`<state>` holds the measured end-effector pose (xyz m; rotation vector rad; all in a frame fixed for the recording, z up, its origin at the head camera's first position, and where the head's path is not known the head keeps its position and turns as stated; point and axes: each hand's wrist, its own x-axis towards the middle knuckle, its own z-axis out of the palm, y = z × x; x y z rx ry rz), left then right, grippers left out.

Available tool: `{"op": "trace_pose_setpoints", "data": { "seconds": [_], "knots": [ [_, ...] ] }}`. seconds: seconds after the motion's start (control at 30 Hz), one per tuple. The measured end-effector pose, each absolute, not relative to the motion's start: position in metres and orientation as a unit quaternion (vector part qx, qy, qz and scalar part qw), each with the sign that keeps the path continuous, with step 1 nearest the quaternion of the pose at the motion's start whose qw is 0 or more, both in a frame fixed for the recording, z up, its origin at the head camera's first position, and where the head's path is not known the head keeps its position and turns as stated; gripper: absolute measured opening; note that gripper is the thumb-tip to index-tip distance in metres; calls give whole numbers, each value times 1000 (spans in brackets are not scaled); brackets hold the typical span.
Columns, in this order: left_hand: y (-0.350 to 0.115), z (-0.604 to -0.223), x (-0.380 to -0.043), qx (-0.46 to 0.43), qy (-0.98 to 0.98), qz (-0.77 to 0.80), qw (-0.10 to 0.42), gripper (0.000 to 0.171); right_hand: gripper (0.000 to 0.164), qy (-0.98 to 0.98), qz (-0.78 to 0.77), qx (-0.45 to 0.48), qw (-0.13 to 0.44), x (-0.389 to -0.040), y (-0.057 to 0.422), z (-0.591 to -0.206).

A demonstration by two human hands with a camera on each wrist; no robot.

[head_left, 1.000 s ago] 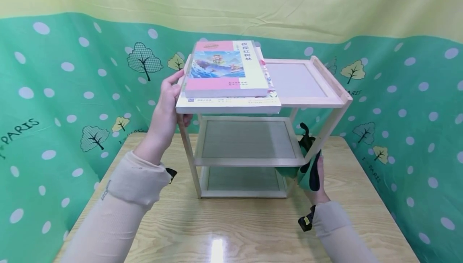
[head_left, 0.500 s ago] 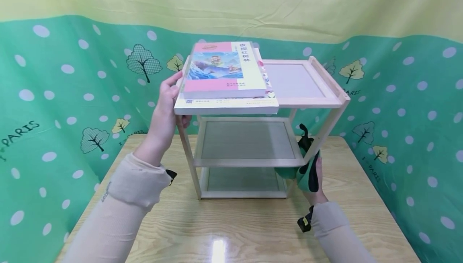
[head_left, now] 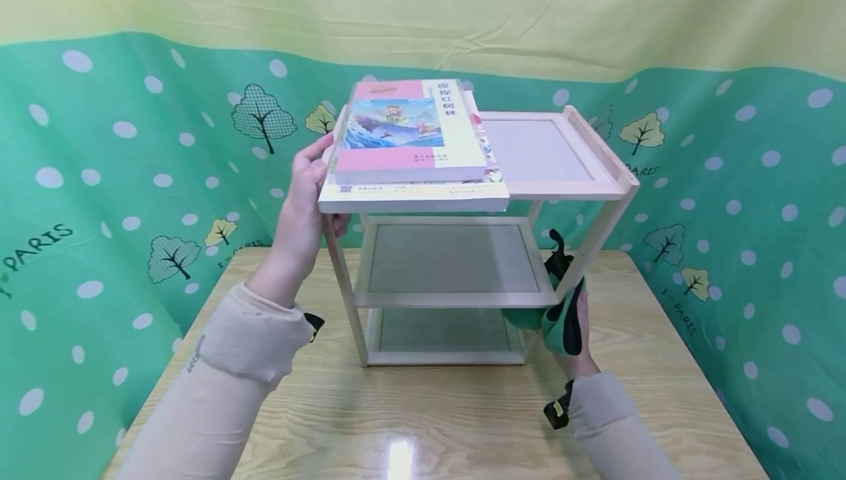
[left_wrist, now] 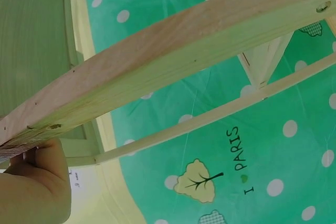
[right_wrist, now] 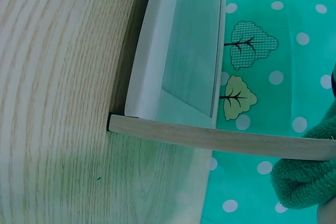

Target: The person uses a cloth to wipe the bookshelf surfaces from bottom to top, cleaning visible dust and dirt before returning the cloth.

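A pale wooden three-tier shelf [head_left: 456,300] stands on the table. My left hand [head_left: 304,201] grips its upper left side, fingers at the edge beside the books and thumb lower by the post. In the left wrist view, the curled hand [left_wrist: 39,182] is partly hidden behind a wooden bar [left_wrist: 157,51]. My right hand [head_left: 579,359] holds a green terry cloth [head_left: 558,327] with black parts against the front right post [head_left: 598,238]. The right wrist view has the cloth [right_wrist: 304,179] bunched around that post [right_wrist: 220,139]. Most right fingers are hidden.
A pink and cream book [head_left: 410,161] lies on a larger white-edged book [head_left: 416,205] at the left of the top tier [head_left: 538,146]. The wood-grain table [head_left: 463,421] extends in front. A green and yellow printed curtain [head_left: 165,84] hangs close behind and on both sides.
The head view has shifted slightly, so the scene sits a little lower. Both hands keep their places on the shelf and the cloth.
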<state>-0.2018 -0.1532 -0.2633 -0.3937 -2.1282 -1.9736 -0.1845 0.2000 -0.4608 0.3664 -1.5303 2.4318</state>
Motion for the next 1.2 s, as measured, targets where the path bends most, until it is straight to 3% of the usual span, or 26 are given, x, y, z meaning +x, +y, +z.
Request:
{"op": "trace_pose_setpoints", "data": {
  "seconds": [0.33,0.77,1.03,1.2],
  "knots": [
    [-152,-263,-202,-132,-723,-669,106,53,42,-532,823,159,119,-185,204,-466],
    [-152,-263,-202,-135,-727,-665,108,54,53,-562,809,135,109,-180,207,-471],
    [-151,-263,-202,-137,-725,-666,109,54,84,-563,820,61,85,-174,204,-473],
    [-151,-263,-202,-137,-724,-667,110,54,82,-583,810,36,59,-172,206,-475]
  ]
}}
